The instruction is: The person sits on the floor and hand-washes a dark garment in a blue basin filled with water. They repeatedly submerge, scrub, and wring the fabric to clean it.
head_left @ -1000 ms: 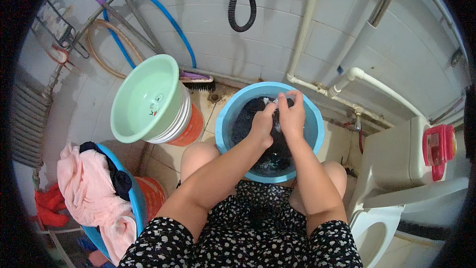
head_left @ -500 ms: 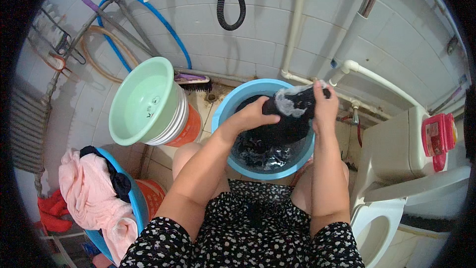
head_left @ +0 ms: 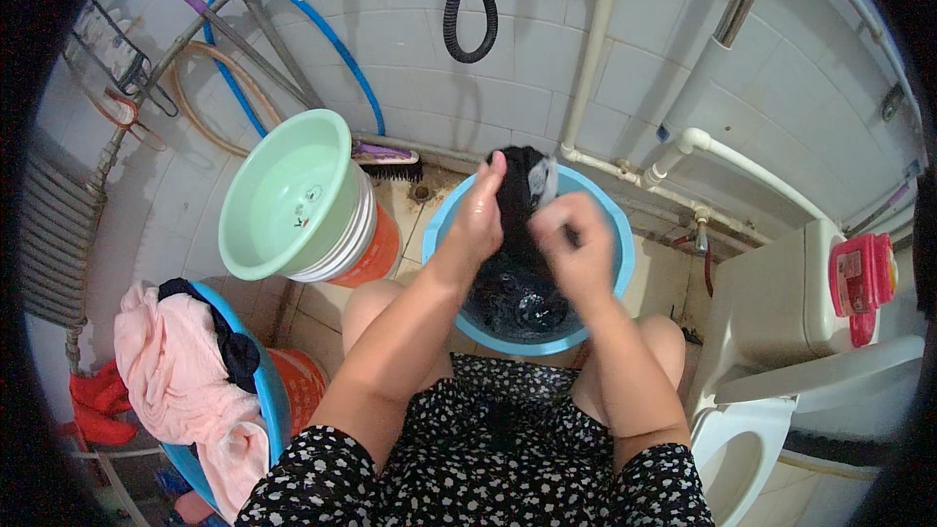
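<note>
A black, soft, wet cloth (head_left: 517,210) is over the round, light blue plastic basin (head_left: 625,259). Its long axis runs from the near part of the basin toward the far rim, with the raised end pointing away from the person and covering part of that rim. The lower end merges with dark, shiny wet fabric (head_left: 527,304) inside the basin. A whitish patch (head_left: 543,181) shows along the cloth's right edge.

The left hand (head_left: 478,213) grasps the cloth by its left side, thumb upward. The right hand (head_left: 578,246) is curled and blurred against the right side; whether it grips the cloth, I cannot tell.

The basin's near rim sits just before the person's knees, one on each side. Open tiled floor (head_left: 320,310) shows to the basin's left, and a narrower strip to its right, before the glossy white ceramic toilet (head_left: 776,303). Beyond the basin stands the pale tiled wall (head_left: 527,88).

Left of the basin, a smooth, round, mint-green plastic basin (head_left: 283,200) tops a white-and-orange cylindrical bucket (head_left: 379,246). Nearer, also left, fluffy pink fabric (head_left: 176,356) drapes over a blue plastic tub (head_left: 269,381).
</note>
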Demonstrator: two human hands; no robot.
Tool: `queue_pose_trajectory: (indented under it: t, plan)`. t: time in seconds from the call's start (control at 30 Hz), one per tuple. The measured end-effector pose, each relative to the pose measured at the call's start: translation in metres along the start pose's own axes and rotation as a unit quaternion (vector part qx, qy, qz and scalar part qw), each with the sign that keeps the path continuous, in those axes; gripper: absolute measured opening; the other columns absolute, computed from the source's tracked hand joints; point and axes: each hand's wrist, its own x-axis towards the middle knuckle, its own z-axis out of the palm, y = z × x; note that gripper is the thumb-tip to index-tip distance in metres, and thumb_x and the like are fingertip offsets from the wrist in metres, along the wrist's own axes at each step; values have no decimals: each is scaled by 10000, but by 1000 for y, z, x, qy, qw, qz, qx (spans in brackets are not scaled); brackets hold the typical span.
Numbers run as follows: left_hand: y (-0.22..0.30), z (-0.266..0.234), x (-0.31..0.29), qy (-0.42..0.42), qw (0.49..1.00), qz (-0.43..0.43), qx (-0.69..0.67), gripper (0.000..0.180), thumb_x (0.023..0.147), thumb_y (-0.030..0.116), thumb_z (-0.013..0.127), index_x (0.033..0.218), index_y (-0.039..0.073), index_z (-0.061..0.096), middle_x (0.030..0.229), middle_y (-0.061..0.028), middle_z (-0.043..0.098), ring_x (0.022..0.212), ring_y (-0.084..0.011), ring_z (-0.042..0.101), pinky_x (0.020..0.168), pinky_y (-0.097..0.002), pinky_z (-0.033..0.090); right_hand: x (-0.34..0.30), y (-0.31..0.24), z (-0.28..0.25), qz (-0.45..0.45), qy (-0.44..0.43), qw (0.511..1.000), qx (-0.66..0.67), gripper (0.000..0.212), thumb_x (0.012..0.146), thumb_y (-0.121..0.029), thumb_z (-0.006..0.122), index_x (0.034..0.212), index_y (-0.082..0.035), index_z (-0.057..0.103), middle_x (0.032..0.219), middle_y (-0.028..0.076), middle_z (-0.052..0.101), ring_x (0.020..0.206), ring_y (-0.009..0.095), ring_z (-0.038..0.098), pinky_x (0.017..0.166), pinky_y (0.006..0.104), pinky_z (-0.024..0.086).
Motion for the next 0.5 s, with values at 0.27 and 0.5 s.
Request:
queue_pose_trajectory:
  t: [0.27, 0.5]
  plan:
    - [-33, 27, -33, 142, 965, -170, -142, 224, 883, 320, 501, 993, 150, 596, 1002, -24, 609, 936, -179, 569, 810, -350, 455, 13, 37, 32, 104, 50, 971, -208, 257, 829, -282, 595, 677, -75, 597, 712, 117, 594, 655, 340, 582, 554, 438, 455]
    - [-41, -36, -6, -57, 934, -296, -191, 405, 931, 457, 344, 1088, 122, 509, 985, -53, 570, 934, -221, 553, 840, -431, 440, 12, 36, 40, -5, 9, 986, -164, 255, 820, -276, 623, 717, -47, 575, 733, 141, 588, 719, 353, 588, 644, 398, 467]
